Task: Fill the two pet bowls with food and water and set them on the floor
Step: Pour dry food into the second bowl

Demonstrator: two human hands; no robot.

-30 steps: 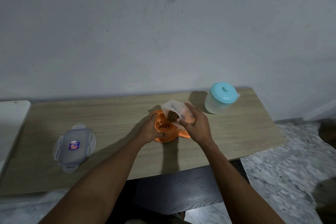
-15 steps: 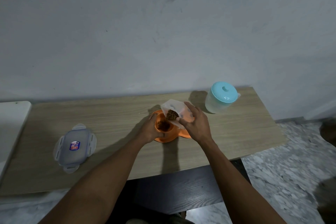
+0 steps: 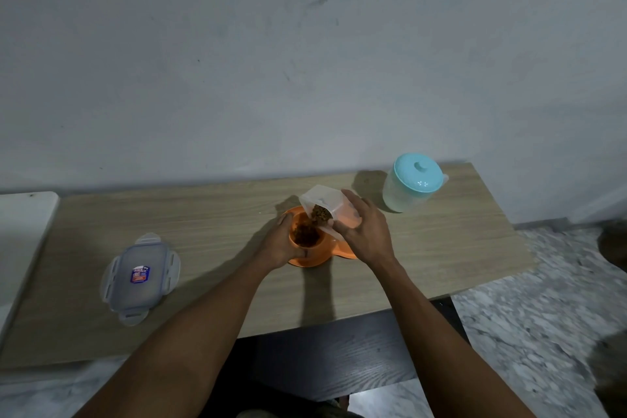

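Observation:
An orange double pet bowl (image 3: 314, 256) sits mid-table. My left hand (image 3: 280, 243) grips its left rim and steadies it. My right hand (image 3: 364, 231) holds a clear plastic food container (image 3: 330, 202) tilted over the left bowl, and brown kibble (image 3: 305, 234) lies heaped in that bowl, with more at the container's mouth. The bowl's right half is mostly hidden under my right hand. A clear water pitcher with a teal lid (image 3: 414, 183) stands upright at the back right of the table.
The container's clear lid (image 3: 140, 276) with a red-and-blue label lies flat on the wooden table (image 3: 210, 231) at the left. A white surface (image 3: 20, 224) adjoins the table's left end. A wall runs behind; marble floor (image 3: 543, 316) lies to the right.
More kibble has dropped from the tilted container into the left bowl, where the pile has grown. Both hands have stayed where they were.

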